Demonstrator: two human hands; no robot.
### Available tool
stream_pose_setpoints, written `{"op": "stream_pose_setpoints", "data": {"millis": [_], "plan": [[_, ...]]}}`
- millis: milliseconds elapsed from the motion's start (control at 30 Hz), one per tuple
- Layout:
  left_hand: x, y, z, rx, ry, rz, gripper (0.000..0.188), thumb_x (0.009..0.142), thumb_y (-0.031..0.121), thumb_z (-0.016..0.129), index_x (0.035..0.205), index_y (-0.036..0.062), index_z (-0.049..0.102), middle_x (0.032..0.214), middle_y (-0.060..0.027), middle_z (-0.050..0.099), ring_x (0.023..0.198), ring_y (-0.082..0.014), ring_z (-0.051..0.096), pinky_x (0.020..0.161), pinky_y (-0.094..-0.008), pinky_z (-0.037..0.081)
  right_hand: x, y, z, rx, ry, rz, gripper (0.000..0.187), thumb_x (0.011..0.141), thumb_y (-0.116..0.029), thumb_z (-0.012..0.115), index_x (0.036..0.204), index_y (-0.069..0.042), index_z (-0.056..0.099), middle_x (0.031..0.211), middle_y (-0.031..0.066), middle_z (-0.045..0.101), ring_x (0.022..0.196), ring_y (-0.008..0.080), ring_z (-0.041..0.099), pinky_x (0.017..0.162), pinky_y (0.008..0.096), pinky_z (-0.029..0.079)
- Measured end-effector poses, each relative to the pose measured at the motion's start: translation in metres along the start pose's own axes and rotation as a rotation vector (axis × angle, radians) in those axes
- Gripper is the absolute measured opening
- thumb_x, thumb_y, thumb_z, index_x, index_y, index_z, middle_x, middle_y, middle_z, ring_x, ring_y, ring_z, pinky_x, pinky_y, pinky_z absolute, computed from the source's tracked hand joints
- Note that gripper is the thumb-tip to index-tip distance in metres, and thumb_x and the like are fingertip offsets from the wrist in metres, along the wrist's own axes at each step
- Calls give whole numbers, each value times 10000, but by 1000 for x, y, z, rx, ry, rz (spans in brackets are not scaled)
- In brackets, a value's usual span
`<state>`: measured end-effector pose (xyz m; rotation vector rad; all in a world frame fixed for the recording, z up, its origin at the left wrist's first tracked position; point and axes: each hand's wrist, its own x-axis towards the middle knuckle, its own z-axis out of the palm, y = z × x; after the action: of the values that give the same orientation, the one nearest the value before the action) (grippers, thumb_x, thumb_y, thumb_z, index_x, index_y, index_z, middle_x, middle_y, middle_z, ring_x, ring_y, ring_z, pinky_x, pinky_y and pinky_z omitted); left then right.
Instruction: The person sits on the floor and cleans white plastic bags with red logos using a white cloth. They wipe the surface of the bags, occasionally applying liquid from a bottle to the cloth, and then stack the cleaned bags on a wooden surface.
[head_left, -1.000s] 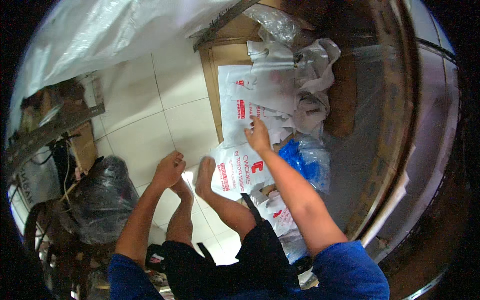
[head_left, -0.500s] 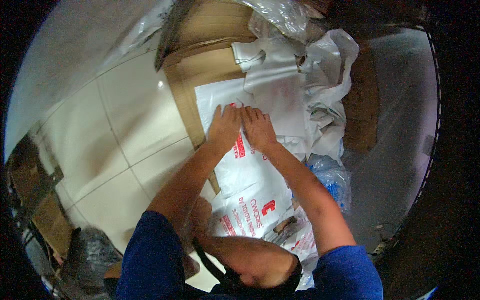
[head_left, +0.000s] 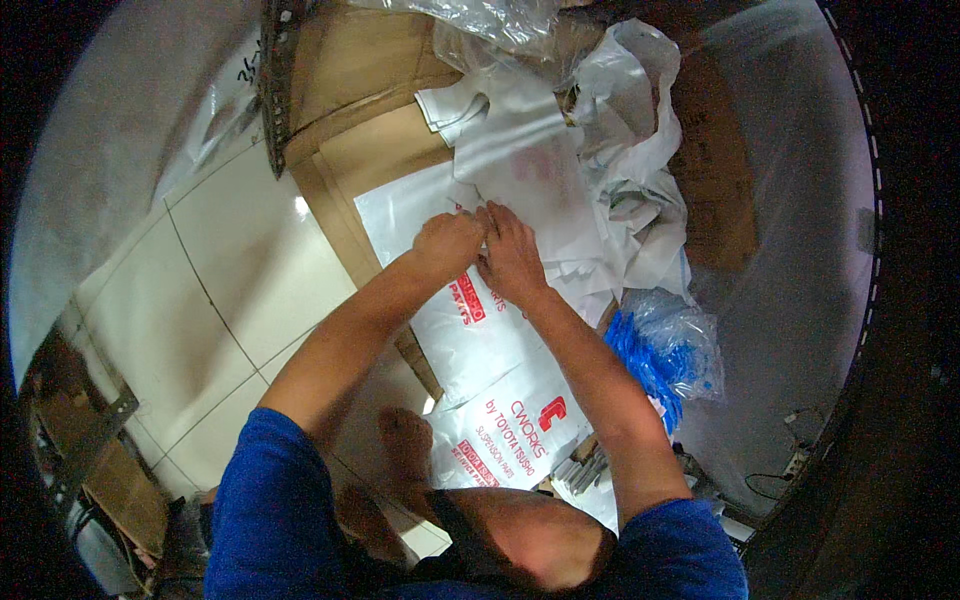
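White plastic bags with red print (head_left: 520, 425) lie overlapping on brown cardboard in front of me. My left hand (head_left: 450, 242) is closed, its fingertips pinching the plastic near the edge where two layers meet. Right beside it, my right hand (head_left: 512, 255) has its fingers curled and pressed together on the same white plastic bag (head_left: 400, 205). The fingertips of both hands almost touch, and a small dark line and a bit of red show just beyond them. The exact fold between the fingers is hidden.
Crumpled white plastic (head_left: 650, 215) and clear film (head_left: 490, 20) lie beyond and to the right. A clear bag of blue items (head_left: 650, 350) sits by my right forearm. A perforated metal upright (head_left: 275, 100) stands far left, above pale floor tiles (head_left: 240, 265). Cardboard (head_left: 120, 485) lies lower left.
My left hand has gone from fingers laid forward on the plastic to a tighter closed grip. The right fingers have curled in too. The whole view has shifted slightly.
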<state>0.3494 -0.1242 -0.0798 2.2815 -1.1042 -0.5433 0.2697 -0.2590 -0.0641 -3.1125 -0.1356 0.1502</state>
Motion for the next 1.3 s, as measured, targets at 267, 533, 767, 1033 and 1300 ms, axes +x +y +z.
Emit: {"op": "stream_pose_setpoints", "data": {"millis": [267,533,767,1033,1300], "plan": [[-2,3,-52,-592,-27,-53,517,786,326,630,1155,-29,560,997,-255,642,927,-344,643,836,-406,503,-4,62,15,181,67,389,503,712,-33,642,1204,-48,540,1025,220,636,954,401,602,848,452,468],[-15,-19,-2,-809,20,-475,682,783,477,592,1147,-95,524,1053,-295,611,1035,-389,597,913,-428,460,3,66,-3,468,122,493,423,731,-54,628,1149,-11,585,1081,214,633,1024,340,611,876,368,475],[8,20,51,-1083,318,-538,611,751,279,631,1211,-86,464,1122,-286,579,1042,-399,579,891,-427,464,-8,38,0,46,-105,155,764,643,-193,754,1305,0,425,1315,168,469,1181,366,463,951,456,415],[23,16,44,-1544,158,-460,471,819,205,546,1214,-38,457,1022,-149,575,865,-227,577,708,-323,467,-13,46,1,-180,-237,73,770,632,-158,752,1288,54,408,1320,179,440,1203,320,421,952,424,380],[10,14,55,-1530,287,-360,304,901,177,484,1149,2,494,967,-101,555,888,-210,569,718,-322,481,-23,47,19,-208,-20,29,683,650,-210,728,1250,0,480,1227,126,517,1146,289,463,929,423,372]]}}
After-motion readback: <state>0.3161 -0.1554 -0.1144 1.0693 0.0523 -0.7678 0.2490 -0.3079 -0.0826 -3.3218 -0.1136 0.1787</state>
